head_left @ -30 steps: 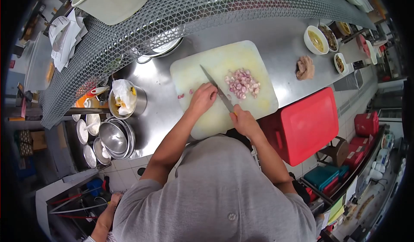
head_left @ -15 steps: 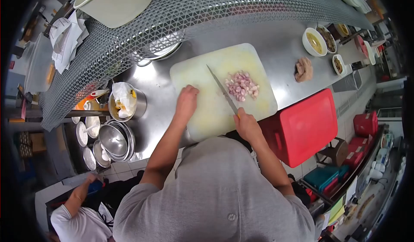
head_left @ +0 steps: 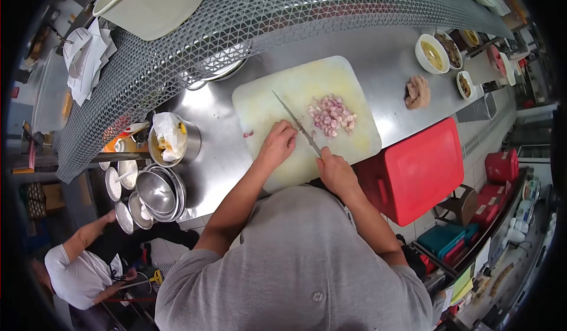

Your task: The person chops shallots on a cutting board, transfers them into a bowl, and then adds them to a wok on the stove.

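A white cutting board [head_left: 283, 100] lies on the steel counter. My right hand [head_left: 336, 171] is closed round the handle of a long knife [head_left: 298, 123], whose blade points up and left across the board. Beside the blade is my left hand [head_left: 279, 144], its fingers drawn together; whatever they pinch is too small to make out. A heap of chopped pinkish shallots [head_left: 332, 115] sits on the right half of the board. Two small reddish pieces [head_left: 248, 134] lie near its left edge.
Right of the board are a crumpled cloth [head_left: 417, 92], a white bowl of yellow liquid [head_left: 432, 54] and a red lidded bin [head_left: 422, 168]. At left stand a steel pot [head_left: 192, 143] and stacked steel bowls [head_left: 156, 190]. A co-worker [head_left: 80, 272] is at lower left.
My left hand has moved right, up to the blade. The knife tip has swung slightly left. Small reddish pieces now show at the board's left edge. The co-worker has shifted left.
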The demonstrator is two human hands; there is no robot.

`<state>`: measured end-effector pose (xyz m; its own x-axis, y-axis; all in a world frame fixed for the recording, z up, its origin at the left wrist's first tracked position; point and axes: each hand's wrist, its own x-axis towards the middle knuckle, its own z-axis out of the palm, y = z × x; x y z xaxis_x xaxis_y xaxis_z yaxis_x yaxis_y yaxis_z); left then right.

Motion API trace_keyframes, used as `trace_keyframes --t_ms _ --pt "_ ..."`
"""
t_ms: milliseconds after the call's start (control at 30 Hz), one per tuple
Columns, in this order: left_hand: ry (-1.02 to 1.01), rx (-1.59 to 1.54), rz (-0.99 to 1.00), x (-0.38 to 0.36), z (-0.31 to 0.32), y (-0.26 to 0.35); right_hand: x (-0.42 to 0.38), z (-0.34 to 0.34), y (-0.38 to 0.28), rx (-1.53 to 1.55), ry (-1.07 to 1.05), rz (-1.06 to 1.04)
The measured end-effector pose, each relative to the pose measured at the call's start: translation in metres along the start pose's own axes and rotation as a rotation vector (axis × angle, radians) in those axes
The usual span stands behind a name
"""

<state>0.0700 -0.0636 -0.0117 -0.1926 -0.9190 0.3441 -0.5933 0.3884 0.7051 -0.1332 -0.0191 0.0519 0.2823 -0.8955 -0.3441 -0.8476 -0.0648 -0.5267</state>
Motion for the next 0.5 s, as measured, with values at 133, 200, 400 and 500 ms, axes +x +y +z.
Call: trace_keyframes --t_ms 133,200,400,500 --pt "-0.021 -0.005 -0.042 -0.002 0.002 -0.006 -0.002 0.003 -0.001 -0.018 -0.014 -0.036" --pt "-0.06 -0.019 -0.053 0.001 -0.002 -0.007 0.002 -0.001 -0.005 -0.041 -0.037 -0.032" --pt "-0.053 -0.014 -0.054 0.0 -0.004 -0.009 0.002 0.003 0.001 -0.01 -0.027 -0.076" --pt "-0.08 0.008 -0.038 0.002 -0.007 -0.01 -0.002 -0.001 -0.007 -0.038 -0.027 -0.025"
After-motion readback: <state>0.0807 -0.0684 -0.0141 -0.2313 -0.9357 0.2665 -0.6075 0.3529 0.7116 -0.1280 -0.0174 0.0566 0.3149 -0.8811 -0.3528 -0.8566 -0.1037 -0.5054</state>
